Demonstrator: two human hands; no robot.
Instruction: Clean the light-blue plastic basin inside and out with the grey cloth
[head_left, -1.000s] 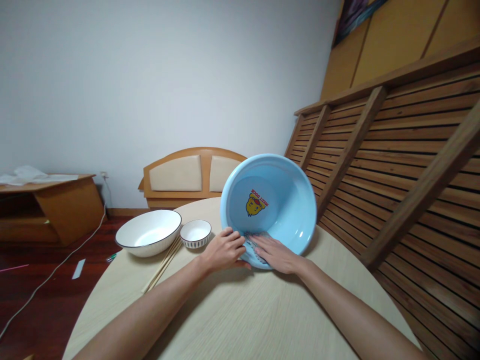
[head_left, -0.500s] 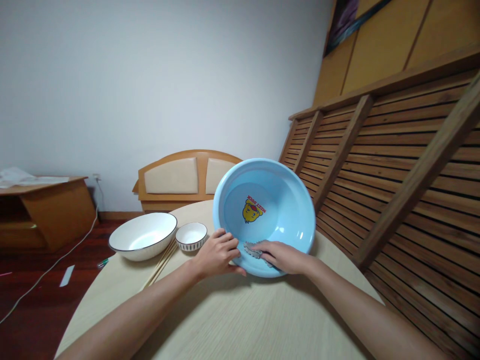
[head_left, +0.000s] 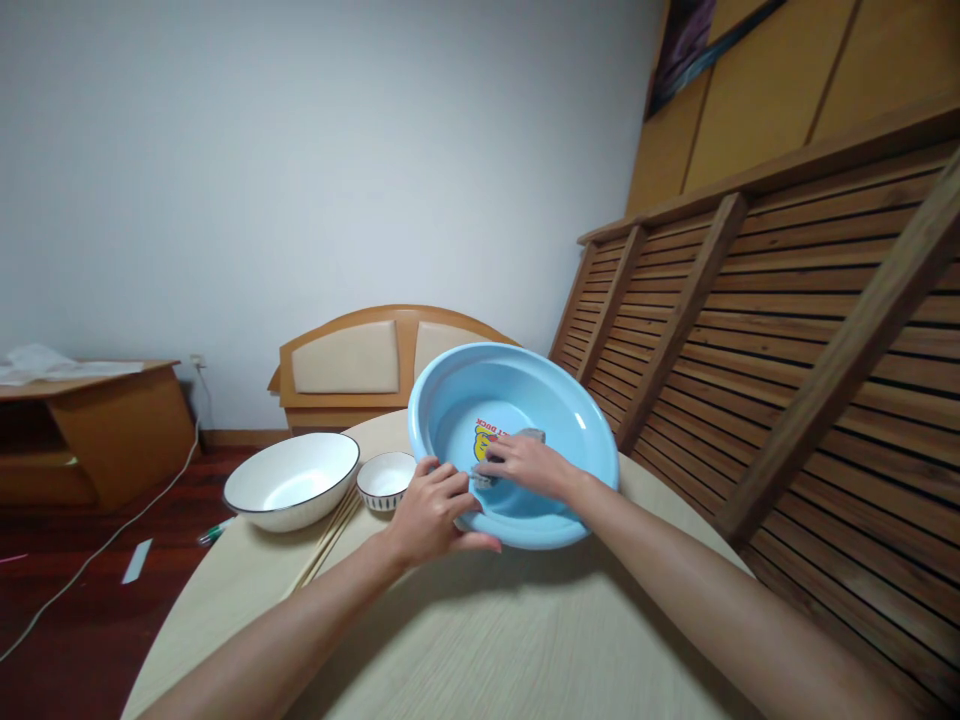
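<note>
A light blue plastic basin with a yellow duck print stands tilted toward me on the round table. My left hand is closed over its near left rim, fingers inside and thumb outside. Inside the basin, my right hand presses a grey cloth against the inner surface beside the duck print. Part of the cloth shows beyond the knuckles; the rest is hidden under the fingers.
Left of the basin are a small patterned bowl, a large white bowl with a dark rim, and chopsticks. Slatted wood leans along the right side. A headboard stands behind the table.
The basin has tipped lower and shifted slightly left. My right hand has moved the cloth from the near inner wall up and left, partly covering the duck print.
</note>
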